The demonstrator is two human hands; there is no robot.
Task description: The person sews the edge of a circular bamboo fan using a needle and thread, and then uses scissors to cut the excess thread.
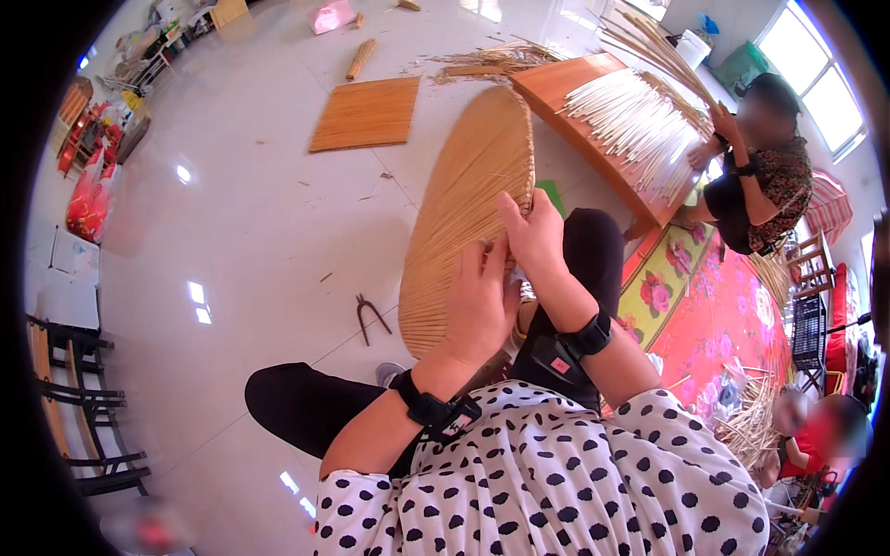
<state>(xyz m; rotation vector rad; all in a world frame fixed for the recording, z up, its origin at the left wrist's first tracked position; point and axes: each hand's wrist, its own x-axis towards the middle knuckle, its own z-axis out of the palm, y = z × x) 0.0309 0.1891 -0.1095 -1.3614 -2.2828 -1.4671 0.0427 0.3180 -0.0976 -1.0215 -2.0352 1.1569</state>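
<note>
A large, tan round mat of straw-like stalks [464, 199] stands tilted on edge in front of my knees, its ribs fanning out and a braided rim along its right side. My left hand [479, 301] lies on the lower right part of the mat, fingers bent over its edge. Just above it, my right hand [538, 236] pinches the rim, thumb pointing up. Both hands almost touch each other. Whatever small strand may lie between the fingertips is hidden.
Dark pliers [369, 318] lie on the tiled floor at left. Farther off is a square wooden board [366, 113]. At right, a person handles long stalks beside a low wooden table [593, 139] with pale sticks on it. A red floral cloth [714, 306] covers the floor there.
</note>
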